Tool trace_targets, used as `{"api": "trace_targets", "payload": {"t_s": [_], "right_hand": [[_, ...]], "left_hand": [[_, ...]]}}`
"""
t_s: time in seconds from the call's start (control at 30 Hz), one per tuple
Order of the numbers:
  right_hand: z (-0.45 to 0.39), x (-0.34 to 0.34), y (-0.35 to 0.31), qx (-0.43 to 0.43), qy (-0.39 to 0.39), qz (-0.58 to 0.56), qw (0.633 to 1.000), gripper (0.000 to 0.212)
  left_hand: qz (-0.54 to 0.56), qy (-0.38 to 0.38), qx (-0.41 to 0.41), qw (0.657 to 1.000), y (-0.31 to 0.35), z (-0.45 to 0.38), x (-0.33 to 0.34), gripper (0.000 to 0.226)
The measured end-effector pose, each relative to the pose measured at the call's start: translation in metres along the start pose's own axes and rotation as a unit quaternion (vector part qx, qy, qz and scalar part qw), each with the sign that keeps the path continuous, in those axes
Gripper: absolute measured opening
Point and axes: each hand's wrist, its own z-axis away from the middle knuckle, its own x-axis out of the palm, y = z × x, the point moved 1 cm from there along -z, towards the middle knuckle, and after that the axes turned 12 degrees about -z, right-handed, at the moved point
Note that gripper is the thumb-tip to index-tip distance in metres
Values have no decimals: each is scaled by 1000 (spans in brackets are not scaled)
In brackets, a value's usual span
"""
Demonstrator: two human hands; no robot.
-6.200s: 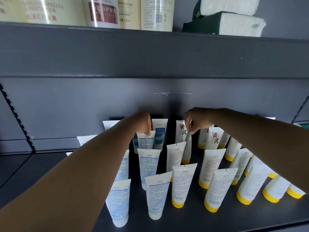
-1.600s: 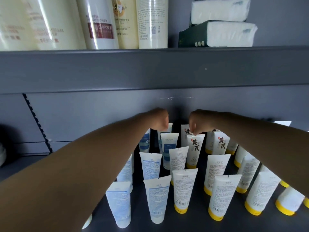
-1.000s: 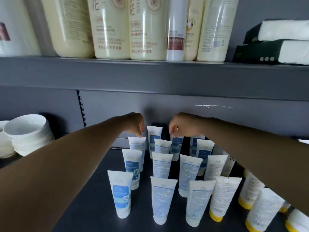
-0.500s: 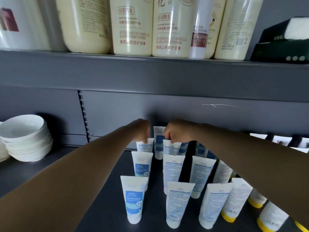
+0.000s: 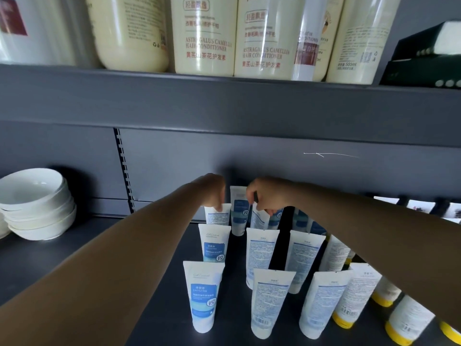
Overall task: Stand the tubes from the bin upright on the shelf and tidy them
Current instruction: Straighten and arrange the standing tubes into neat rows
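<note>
Both hands reached to the far row of tubes [image 5: 262, 255] standing on the shelf [image 5: 154, 318]. The left hand [image 5: 212, 191] pinched one tube's top [image 5: 216, 213]; the right hand [image 5: 268, 194] pinched its neighbour [image 5: 259, 218].

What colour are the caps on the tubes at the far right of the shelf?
Yellow. The caps sit at the bottom of the upright tubes, seen clearest low right in the head view.
</note>
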Motion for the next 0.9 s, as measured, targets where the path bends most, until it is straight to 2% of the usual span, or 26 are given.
{"api": "trace_targets", "payload": {"t_s": [0.03, 0.2, 0.63, 0.9], "right_hand": [[0, -2, 0, 1, -10, 1, 1000, 20], [4, -8, -3, -5, -30, 19, 999, 37], [4, -16, 3, -87, -50, 142, 985, 12], [10, -15, 14, -67, -13, 154, 986, 12]], "left_hand": [[0, -1, -2, 1000, 0, 0, 0, 37], [0, -1, -4, 1000, 2, 0, -1, 36], [-12, -15, -8, 1000, 2, 0, -3, 38], [-16, -9, -8, 1000, 1, -1, -2, 34]]}}
